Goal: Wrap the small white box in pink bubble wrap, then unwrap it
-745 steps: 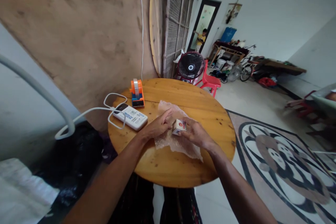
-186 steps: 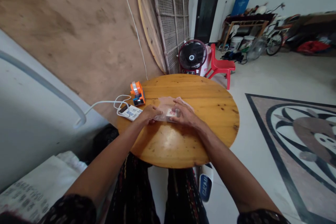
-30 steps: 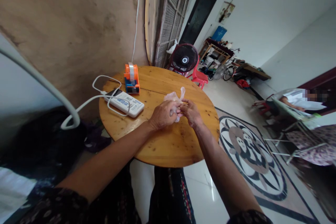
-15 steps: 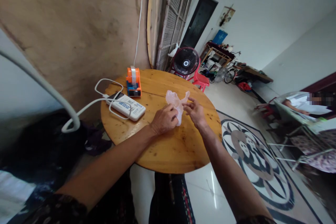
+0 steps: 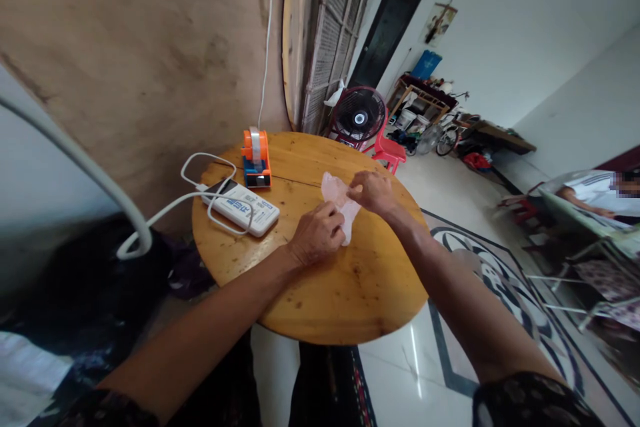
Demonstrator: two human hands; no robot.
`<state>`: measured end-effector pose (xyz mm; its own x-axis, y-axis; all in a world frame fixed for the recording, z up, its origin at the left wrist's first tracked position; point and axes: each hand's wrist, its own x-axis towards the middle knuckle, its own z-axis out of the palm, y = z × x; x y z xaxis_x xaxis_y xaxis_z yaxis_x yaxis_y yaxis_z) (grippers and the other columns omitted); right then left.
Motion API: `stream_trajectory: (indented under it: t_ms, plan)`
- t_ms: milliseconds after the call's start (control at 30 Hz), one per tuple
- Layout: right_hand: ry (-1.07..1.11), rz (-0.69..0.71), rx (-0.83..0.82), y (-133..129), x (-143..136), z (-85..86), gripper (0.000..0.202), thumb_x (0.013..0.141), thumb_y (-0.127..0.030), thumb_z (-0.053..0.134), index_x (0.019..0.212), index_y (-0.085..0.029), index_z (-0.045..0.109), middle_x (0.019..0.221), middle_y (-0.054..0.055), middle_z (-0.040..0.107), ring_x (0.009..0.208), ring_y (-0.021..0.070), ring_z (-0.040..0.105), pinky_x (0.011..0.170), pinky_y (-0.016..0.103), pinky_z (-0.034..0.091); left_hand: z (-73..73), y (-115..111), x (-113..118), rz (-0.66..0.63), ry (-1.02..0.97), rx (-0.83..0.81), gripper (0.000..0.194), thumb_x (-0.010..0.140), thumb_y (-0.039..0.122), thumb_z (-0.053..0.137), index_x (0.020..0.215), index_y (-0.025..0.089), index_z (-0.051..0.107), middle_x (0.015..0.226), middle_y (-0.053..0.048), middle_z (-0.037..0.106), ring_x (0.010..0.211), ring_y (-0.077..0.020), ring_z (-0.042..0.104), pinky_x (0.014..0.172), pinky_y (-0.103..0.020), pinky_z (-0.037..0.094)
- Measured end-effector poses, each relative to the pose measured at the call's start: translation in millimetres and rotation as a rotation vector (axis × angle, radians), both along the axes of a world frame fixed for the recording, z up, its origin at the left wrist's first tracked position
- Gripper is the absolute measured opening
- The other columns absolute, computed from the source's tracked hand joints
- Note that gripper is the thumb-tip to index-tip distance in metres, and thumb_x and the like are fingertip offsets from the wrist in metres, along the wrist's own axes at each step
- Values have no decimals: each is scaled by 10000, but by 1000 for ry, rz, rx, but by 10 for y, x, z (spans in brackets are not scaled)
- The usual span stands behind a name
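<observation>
A thin, crumpled, pinkish see-through plastic bag (image 5: 352,215) lies over the middle of the round wooden table (image 5: 320,300). My left hand (image 5: 320,232) is closed on the bag's left edge, low against the tabletop. At the bag's upper right, my right hand (image 5: 373,192) pinches it, fingers bent and palm down. Parts of the bag are covered by both hands.
On the table's left are a white power bank (image 5: 245,208) with its cable looped over it and an orange tape dispenser (image 5: 257,159). Beyond the table stand a fan (image 5: 359,117) and a red plastic chair (image 5: 389,150). Another person (image 5: 590,190) sits far right.
My right hand has moved up over the bag's upper right corner and turned palm down. The loose corner that stuck up there is now under its fingers. My left hand keeps its grip.
</observation>
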<state>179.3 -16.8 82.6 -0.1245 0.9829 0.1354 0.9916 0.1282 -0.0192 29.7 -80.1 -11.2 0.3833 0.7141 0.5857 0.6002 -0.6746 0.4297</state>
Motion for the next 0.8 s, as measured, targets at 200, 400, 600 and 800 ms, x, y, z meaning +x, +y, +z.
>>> stream_trajectory:
  t_ms: [200,400,600,800]
  plan:
    - [339,-67,-292,343,244,61,104,767,-230,630,706,-164,681,667,29,641,653,149,550,596,254,387,-10,8,22,19,-50,1,161,769,147,513,809,173,666,878,-64,559,871,-201,524,802,-319,458]
    - [532,-70,-435,600,494,-121,102,684,-218,701,624,-160,643,605,2,604,617,123,545,560,218,415,-26,-35,51,64,-138,-71,164,749,149,551,817,168,700,1060,-115,529,1034,-249,517,917,-376,465]
    - [690,-38,-573,717,667,-300,138,623,-243,744,650,-143,653,623,37,646,593,127,583,521,204,439,4,-10,49,17,-95,-191,198,745,148,546,893,161,677,1494,-146,310,1379,-345,329,1050,-461,398]
    - [856,108,-587,802,771,-549,213,677,-349,721,759,-166,653,694,1,633,588,93,541,482,183,389,251,133,41,-118,71,-255,91,732,162,544,784,180,616,1174,-125,586,1137,-274,557,960,-403,469]
